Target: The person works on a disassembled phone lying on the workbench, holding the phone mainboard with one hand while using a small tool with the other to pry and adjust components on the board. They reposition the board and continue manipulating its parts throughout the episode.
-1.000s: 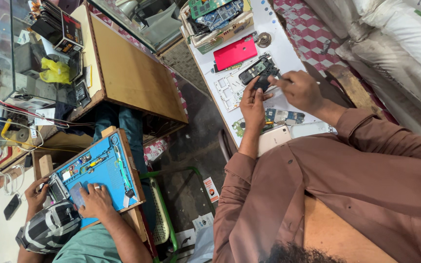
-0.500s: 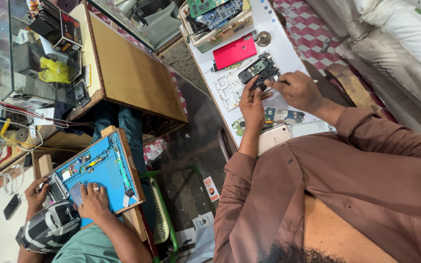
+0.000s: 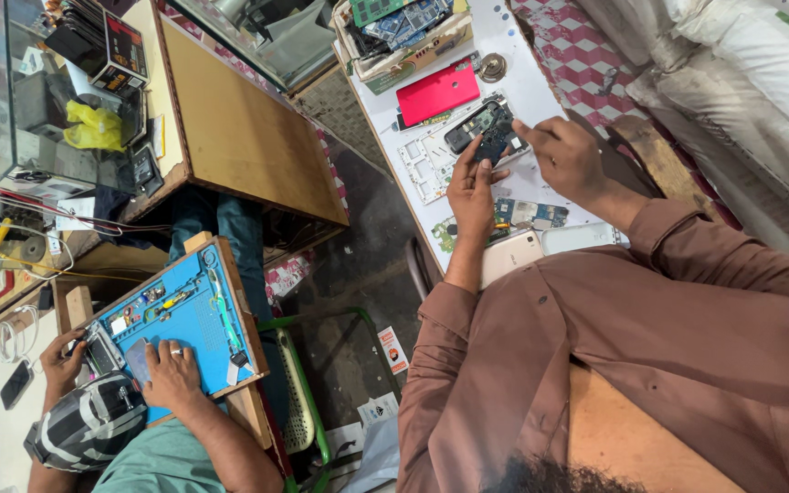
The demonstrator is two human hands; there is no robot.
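Opened phone (image 3: 484, 128), dark, back off, lies on the white worktable (image 3: 541, 87) just below the red phone cover (image 3: 437, 91). Brown-sleeved worker bends over it. Largest nearby items: cardboard parts box (image 3: 404, 36), white frame (image 3: 426, 164), blue circuit board (image 3: 530, 214), pale phone back (image 3: 510, 257), small round metal piece (image 3: 491, 66). Left hand (image 3: 473, 187): fingers closed on the phone's lower edge, steadying it. Right hand (image 3: 566, 160): fingertips pressed together at the phone's side, possibly pinching a small tool; view too coarse to confirm. Risk, as judged: loose parts crowd the table edge, so a slip of the steadying hand could sweep the board off; excess pressure could crack exposed components. Separate co-worker's hand (image 3: 171, 374) rests on a blue repair mat (image 3: 180, 319).
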